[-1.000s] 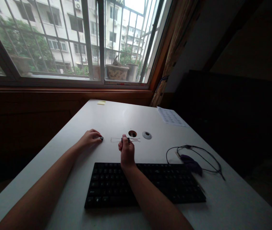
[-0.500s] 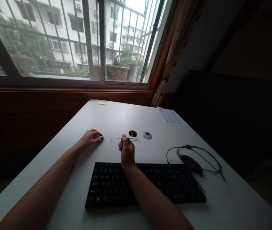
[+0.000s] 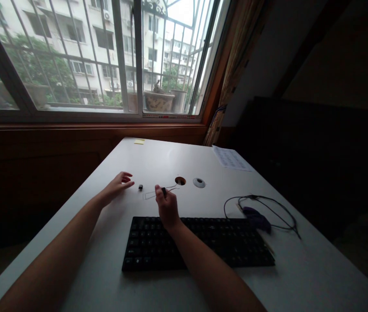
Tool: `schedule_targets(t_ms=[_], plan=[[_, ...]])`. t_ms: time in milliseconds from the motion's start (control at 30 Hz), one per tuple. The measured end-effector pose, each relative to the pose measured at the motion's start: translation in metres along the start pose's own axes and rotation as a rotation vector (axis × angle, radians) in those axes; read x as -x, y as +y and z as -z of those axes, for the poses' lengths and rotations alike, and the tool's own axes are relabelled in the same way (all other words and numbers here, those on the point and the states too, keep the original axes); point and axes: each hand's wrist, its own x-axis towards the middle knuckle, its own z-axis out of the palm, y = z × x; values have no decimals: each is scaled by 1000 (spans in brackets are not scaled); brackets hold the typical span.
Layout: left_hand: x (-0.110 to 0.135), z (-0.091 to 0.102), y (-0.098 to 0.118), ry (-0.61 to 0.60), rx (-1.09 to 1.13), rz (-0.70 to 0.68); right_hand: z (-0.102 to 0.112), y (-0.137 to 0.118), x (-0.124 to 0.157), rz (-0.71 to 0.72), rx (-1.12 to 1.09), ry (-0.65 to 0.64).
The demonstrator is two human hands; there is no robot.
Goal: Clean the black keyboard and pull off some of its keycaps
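Far left, left forearm is reaching in over the white desk. Left hand is hovering or resting there, can't tell which; grip is wide, thumb and fingers spreading apart. Barred window is spanning the background behind the desk. Yellow sticky note is lying near the far left corner. Small black piece is sitting on the desk just right of the left fingertips, apart from them, between the two hands. Next, wire tool is pointing across the desk, squared wire end to the left, two prongs to the right. Right hand is gripping it by its dark middle, fingers closing around, thumb on top. Prong tips are showing near the round hole; can't tell if touching. Grey ring cover is lying just right of the hole. Black keyboard is lying nearer, right forearm crossing above it. Printed sheet is lying at the far right edge. Dark purple item, too dim to identify, is lying by the keyboard's far right corner. Black cable is looping around there.
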Motion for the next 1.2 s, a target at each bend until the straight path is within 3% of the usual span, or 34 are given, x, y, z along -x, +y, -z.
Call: schedule_targets(t_ms=[167,300,500,700,900,1000,1200], plan=[[24,11,25,8,13,-70,4,-19,2,200,233,-168],[56,-1,37,-101,47,-134,7,-26,5,165,277,-207],[85,-23,35,-215,55,-208,10,-20,14,210,328,-206],[87,-28,30,-279,27,-283,18,-8,17,245,405,-223],[85,-30,21,-346,-12,-385,17,-3,23,330,766,-472],[85,-31,17,-346,-18,-416,15,1,25,361,801,-505],[85,-33,12,-377,-18,-422,20,4,17,96,568,-461]])
